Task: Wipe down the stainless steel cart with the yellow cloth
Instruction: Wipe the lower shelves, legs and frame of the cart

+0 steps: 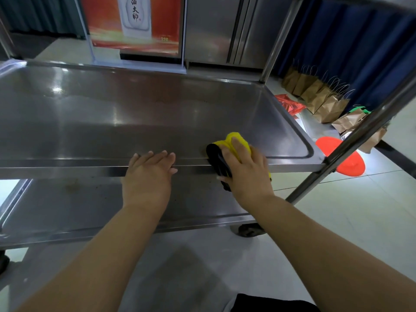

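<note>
The stainless steel cart (135, 113) fills the view, with a middle shelf in front of me and a lower shelf (67, 203) beneath it. A yellow cloth (236, 138) with a black side is draped over the middle shelf's front rim near the right corner. My right hand (245, 172) lies on top of the cloth and grips it against the rim. My left hand (148, 174) rests flat on the same front rim just to the left, fingers straight, thumb along the edge.
The cart's right post (351, 145) slants up past the corner. On the floor to the right lie an orange cone (342, 158), a red bag (290, 104) and several brown paper bags (324, 102). A steel cabinet (213, 30) and a poster stand behind.
</note>
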